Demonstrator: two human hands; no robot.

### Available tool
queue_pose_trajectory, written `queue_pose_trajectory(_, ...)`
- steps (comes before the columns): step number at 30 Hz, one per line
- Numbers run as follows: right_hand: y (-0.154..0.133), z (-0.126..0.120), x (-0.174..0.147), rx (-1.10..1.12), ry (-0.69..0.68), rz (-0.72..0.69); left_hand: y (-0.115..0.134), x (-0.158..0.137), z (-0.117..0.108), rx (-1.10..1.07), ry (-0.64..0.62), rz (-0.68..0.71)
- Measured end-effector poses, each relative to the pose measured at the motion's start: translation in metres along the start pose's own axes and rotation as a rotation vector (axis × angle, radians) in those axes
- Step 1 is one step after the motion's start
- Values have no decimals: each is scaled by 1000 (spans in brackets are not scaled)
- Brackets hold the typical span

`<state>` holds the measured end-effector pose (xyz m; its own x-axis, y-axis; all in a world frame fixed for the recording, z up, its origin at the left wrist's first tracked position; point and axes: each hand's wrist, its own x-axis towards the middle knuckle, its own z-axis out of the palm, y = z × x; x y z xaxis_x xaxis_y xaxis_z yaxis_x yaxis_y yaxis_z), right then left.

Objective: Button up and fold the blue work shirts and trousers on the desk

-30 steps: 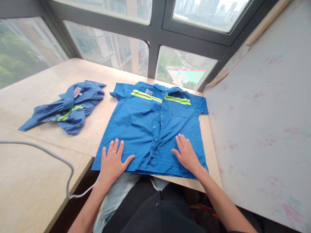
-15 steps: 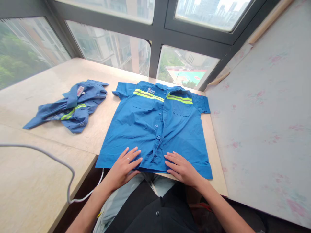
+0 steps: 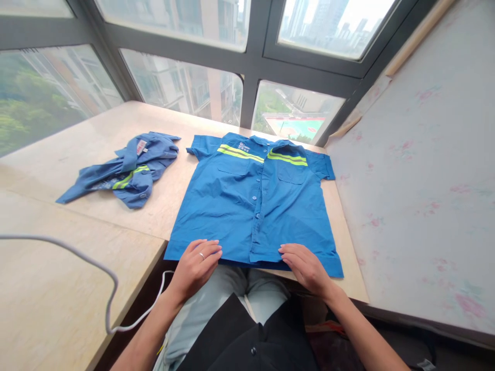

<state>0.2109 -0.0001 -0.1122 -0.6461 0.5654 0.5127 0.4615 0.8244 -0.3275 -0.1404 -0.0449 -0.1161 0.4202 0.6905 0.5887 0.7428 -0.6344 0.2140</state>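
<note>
A blue short-sleeved shirt (image 3: 232,206) lies spread front side up, its collar toward the window. Yellow-green and grey stripes cross its chest, and a line of buttons runs down the middle. At the near hem, left of the buttons, my left hand (image 3: 197,265), wearing a ring, is closed on the edge with fingers together; its thumb is mostly hidden. My right hand (image 3: 305,265) pinches the same hem on the other side of the button line. Beside the shirt lies a second, crumpled blue garment (image 3: 131,167) with a similar stripe and a white label.
Both garments rest on a pale ledge (image 3: 154,221) below grey-framed windows (image 3: 247,67). A white cable (image 3: 88,260) loops over the ledge's left part and down its front edge. A flower-patterned wall (image 3: 410,196) borders the right side.
My hands have gone from lying flat with spread fingers to gripping the hem, and the right one has shifted rightward. The front opening's lower part now lies straighter. The view has tilted slightly.
</note>
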Motion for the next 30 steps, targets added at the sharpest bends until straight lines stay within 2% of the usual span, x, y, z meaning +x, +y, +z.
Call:
queue_pose_trajectory(3, -1, -11, -7, -18, 38, 37, 0, -7, 2, 66, -38, -62)
queue_pose_trajectory(6, 0, -15, -19, -41, -33, 32, -6, -17, 5, 130, -136, -114)
queue_pose_trajectory(9, 1, -11, -30, -71, -131, 31, -14, -29, 4, 178, -168, -119)
queue_pose_trajectory(14, 1, -8, -41, -118, -124, 81, -22, -45, -3, 269, -186, -167)
queue_pose_trajectory(17, 9, -13, -47, -156, -170, 142, -20, -50, -5, 319, -227, -231)
queue_pose_trajectory(23, 30, -20, -72, -208, -315, 302, -14, -49, -9, 423, -330, -448)
queue_pose_trajectory(30, 31, -27, -93, -214, -365, 393, -16, -37, -12, 462, -347, -523)
